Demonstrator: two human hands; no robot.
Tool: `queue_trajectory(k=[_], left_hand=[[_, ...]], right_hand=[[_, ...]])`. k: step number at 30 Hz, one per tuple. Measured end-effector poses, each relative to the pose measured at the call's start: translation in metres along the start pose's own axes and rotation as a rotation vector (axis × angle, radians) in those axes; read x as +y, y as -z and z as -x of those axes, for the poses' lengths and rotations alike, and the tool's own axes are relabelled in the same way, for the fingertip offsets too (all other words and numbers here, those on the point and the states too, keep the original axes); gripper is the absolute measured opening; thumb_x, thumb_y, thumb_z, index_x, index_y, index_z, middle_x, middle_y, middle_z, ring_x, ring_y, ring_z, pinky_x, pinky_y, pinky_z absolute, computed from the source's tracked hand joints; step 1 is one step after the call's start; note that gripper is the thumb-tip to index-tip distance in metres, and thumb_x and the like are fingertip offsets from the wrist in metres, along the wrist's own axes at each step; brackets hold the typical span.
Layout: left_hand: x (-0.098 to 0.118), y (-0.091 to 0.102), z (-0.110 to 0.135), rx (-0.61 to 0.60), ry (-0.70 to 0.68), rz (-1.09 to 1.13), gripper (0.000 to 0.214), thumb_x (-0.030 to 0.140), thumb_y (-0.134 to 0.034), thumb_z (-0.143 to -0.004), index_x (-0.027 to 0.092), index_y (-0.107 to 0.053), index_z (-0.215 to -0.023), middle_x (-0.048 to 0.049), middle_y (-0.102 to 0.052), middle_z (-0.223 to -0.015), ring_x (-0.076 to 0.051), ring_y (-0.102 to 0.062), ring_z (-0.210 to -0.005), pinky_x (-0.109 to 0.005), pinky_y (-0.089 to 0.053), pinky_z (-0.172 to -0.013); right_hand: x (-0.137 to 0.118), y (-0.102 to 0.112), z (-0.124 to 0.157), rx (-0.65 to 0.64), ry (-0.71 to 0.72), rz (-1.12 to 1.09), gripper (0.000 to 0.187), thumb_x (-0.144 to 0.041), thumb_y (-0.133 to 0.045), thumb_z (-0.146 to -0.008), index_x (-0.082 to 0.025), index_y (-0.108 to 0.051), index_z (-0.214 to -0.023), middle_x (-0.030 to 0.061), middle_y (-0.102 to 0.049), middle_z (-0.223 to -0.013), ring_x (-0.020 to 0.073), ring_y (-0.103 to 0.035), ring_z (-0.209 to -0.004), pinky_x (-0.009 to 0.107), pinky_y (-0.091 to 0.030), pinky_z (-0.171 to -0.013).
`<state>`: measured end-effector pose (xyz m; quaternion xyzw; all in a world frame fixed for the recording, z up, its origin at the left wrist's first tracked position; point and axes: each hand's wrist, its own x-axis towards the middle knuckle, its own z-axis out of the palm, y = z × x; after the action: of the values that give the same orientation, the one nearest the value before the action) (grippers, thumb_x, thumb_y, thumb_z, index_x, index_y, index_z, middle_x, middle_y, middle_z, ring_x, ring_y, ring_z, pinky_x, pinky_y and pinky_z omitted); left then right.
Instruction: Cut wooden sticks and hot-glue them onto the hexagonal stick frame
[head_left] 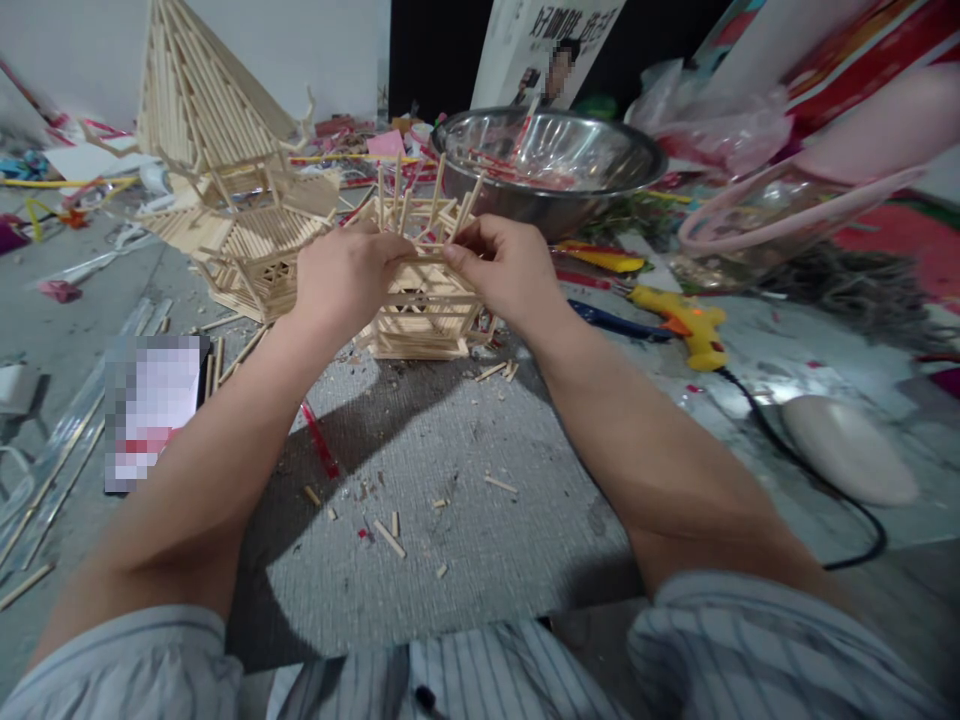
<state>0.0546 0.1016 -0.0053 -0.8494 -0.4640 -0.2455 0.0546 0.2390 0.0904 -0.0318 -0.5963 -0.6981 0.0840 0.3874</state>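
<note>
A small frame built of thin wooden sticks (pixel 420 320) stands on the grey mat (pixel 450 520) in front of me. My left hand (pixel 341 275) is closed around its left side. My right hand (pixel 504 270) pinches a thin wooden stick (pixel 427 257) lying across the top of the frame. Upright sticks poke up behind my fingers. A larger stick model with a steep pointed roof (pixel 217 160) stands just behind and to the left of the frame.
A steel bowl (pixel 555 165) with red and wooden sticks sits behind the frame. A yellow glue gun (pixel 686 325) with a black cord lies at right, near a white oval object (pixel 847 445). Cut stick bits litter the mat. A phone (pixel 154 410) lies at left.
</note>
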Motion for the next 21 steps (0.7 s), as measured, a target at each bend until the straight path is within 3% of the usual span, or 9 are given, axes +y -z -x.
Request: queue_trajectory(k=[7,12,21], left_hand=[[-0.008,-0.005,0.001,0.062,-0.040,0.061,0.026,0.032,-0.048,-0.086,0.034,-0.069,-0.101,-0.0026,-0.072,-0.093,-0.021,-0.064,-0.086,-0.034,-0.048,-0.068],[-0.014,-0.004,0.000,0.026,-0.018,0.137,0.028,0.025,-0.052,-0.082,0.027,-0.063,-0.108,-0.0020,-0.071,-0.089,-0.018,-0.063,-0.080,-0.032,-0.046,-0.069],[-0.022,0.003,-0.001,0.013,-0.029,0.145,0.021,0.025,-0.046,-0.084,0.026,-0.062,-0.097,-0.0029,-0.071,-0.090,-0.018,-0.063,-0.078,-0.031,-0.044,-0.063]], right_hand=[[0.002,0.000,0.001,0.002,0.007,-0.028,0.031,-0.048,-0.059,-0.084,-0.019,-0.066,-0.093,0.0038,-0.067,-0.087,0.0182,-0.062,-0.080,0.034,-0.047,-0.077],[0.004,-0.002,0.001,-0.005,0.014,-0.010,0.034,-0.051,-0.059,-0.083,-0.020,-0.066,-0.095,0.0038,-0.067,-0.085,0.0188,-0.062,-0.081,0.035,-0.048,-0.076],[-0.002,0.002,0.002,-0.003,-0.028,-0.014,0.025,-0.040,-0.063,-0.082,-0.018,-0.065,-0.092,0.0040,-0.067,-0.086,0.0183,-0.063,-0.081,0.035,-0.048,-0.077]])
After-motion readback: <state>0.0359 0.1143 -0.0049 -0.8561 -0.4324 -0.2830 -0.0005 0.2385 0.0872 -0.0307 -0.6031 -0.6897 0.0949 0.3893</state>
